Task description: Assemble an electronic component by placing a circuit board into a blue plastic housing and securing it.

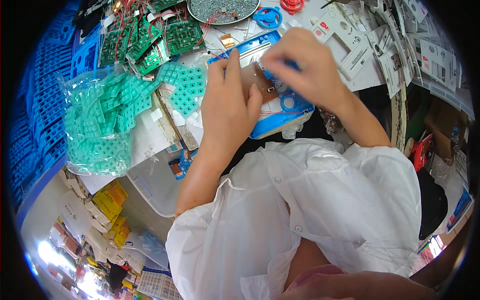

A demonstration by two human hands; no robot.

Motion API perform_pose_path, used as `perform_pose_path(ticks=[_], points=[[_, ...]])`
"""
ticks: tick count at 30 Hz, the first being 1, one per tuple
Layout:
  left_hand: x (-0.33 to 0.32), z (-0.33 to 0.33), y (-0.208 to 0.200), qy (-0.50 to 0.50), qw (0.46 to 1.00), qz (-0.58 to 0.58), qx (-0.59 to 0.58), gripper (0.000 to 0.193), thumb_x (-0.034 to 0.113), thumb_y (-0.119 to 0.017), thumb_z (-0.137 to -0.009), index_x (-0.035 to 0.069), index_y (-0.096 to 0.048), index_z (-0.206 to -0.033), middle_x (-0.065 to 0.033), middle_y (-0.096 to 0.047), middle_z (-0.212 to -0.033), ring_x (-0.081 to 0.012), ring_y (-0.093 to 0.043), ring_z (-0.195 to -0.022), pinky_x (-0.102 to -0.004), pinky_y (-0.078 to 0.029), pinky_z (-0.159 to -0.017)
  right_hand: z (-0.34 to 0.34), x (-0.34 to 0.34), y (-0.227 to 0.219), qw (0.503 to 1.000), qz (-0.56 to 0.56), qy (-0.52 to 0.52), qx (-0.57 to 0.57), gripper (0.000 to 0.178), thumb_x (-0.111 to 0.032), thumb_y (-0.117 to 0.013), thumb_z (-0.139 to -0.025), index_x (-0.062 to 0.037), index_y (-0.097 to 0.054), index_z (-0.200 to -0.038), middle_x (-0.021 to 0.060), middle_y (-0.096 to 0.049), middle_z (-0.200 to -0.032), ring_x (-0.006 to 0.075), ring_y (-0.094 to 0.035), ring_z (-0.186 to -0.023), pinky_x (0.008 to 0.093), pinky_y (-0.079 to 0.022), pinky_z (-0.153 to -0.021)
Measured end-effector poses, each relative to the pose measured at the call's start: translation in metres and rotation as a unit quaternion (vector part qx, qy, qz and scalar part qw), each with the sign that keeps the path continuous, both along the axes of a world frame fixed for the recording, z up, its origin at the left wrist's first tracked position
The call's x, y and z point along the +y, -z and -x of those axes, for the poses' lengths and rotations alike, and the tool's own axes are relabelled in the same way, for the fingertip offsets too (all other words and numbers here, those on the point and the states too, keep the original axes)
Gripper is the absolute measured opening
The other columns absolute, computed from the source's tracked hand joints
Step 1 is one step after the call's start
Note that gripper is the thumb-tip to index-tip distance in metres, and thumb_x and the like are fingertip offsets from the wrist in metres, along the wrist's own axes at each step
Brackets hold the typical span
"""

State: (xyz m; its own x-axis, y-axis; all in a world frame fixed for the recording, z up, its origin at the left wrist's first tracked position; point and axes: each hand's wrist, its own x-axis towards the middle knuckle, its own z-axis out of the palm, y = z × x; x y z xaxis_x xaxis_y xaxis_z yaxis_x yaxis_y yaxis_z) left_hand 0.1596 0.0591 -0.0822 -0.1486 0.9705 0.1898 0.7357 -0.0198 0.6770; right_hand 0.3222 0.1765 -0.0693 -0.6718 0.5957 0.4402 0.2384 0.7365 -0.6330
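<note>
A blue plastic housing (257, 131) lies on the bench close to my body, with a brown circuit board (261, 80) in it. My left hand (227, 102) grips the board at its left side, thumb over the surface and fingers along the far left part. Over the housing's right half, my right hand (307, 67) is curled with thumb and fingertips together above the board. Motion smears it, and whatever it pinches is too small or hidden to name. Thin red wires run along the near edge of the housing.
Green circuit boards (182, 36) with wires are heaped at the far left. Nearer lie turquoise rubber keypads (185, 97), more filling a clear bag (97, 150). A round tray (223, 21) of screws and blue (268, 18) and red rings stand behind; white panels (345, 42) pile at right.
</note>
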Motion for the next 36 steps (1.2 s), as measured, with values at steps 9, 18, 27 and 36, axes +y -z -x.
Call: perform_pose_path(ticks=[9,18,27,36], points=[[-0.019,0.022,0.008,0.161,0.972,-0.027,0.167,0.061,0.009,-0.070,-0.077,0.001,-0.061,-0.137,-0.0055,-0.053,-0.150,-0.0291,-0.057,-0.116,-0.0407,-0.049,-0.096,0.008,0.022,-0.014,0.970,0.017,-0.236,-0.063,0.009,-0.021,-0.075,-0.075,-0.0137,-0.071,-0.078,0.0009,-0.069,-0.086,0.0207,-0.062,-0.098,0.0414,-0.048,-0.086],[-0.020,0.020,0.007,0.170,0.975,-0.002,0.144,0.058,0.001,-0.066,-0.078,-0.003,-0.060,-0.135,-0.0099,-0.055,-0.149,-0.0345,-0.056,-0.121,-0.0414,-0.048,-0.103,0.046,0.072,-0.001,0.953,-0.222,-0.203,-0.030,0.014,-0.014,-0.067,-0.078,-0.0070,-0.056,-0.071,0.0098,-0.054,-0.075,0.0292,-0.061,-0.073,0.0368,-0.051,-0.064],[-0.021,0.020,0.015,0.159,0.974,-0.028,0.159,0.062,0.010,-0.071,-0.075,0.000,-0.062,-0.135,-0.0060,-0.054,-0.148,-0.0296,-0.056,-0.120,-0.0424,-0.048,-0.099,0.022,0.010,-0.020,0.891,-0.271,-0.159,-0.329,0.012,-0.019,-0.070,-0.075,-0.0092,-0.075,-0.078,0.0011,-0.065,-0.090,0.0220,-0.060,-0.097,0.0380,-0.048,-0.083],[-0.020,0.020,0.015,0.154,0.977,-0.036,0.144,0.061,0.009,-0.070,-0.074,-0.001,-0.062,-0.134,-0.0069,-0.056,-0.147,-0.0305,-0.056,-0.119,-0.0414,-0.050,-0.098,0.008,0.043,-0.035,0.903,0.053,-0.239,-0.353,0.012,-0.011,-0.068,-0.084,0.0003,-0.071,-0.081,0.0121,-0.064,-0.086,0.0284,-0.063,-0.086,0.0393,-0.051,-0.076]])
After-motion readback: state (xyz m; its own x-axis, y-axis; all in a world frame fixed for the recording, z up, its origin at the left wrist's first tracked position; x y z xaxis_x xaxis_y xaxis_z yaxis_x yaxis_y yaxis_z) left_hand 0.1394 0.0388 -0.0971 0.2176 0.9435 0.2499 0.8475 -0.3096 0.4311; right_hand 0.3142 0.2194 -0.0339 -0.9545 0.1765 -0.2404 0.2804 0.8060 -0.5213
